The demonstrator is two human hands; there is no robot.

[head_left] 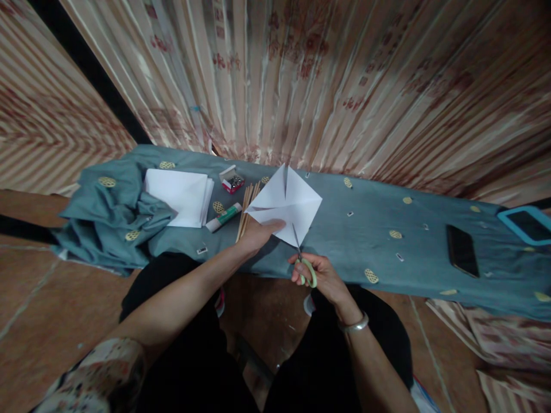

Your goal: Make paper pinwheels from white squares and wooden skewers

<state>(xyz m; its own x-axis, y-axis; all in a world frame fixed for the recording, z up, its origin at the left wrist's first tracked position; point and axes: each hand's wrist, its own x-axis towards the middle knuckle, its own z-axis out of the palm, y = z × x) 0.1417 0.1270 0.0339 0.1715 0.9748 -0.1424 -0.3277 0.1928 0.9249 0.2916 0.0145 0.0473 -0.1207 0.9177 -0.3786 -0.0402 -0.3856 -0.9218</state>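
A white square of paper (305, 201) is held up over the front edge of the cloth-covered table, turned corner-down. Slits run inward from its top and left corners. My left hand (262, 232) pinches its lower left edge, thumb on top. In my right hand (321, 272) are scissors (309, 274) with pale green handles, fingers through the loops. Their blades lie at the paper's bottom corner, pointing up toward its middle. Just behind my left hand, thin wooden sticks (247, 201) lie partly under the paper.
Left of the sticks are a glue stick (224, 217), a small open box of metal pins (232, 180) and a stack of white paper (178, 195). On the right lie a dark phone (462, 250) and a blue-framed device (527, 225). Curtains (301, 86) hang behind the table (370, 229).
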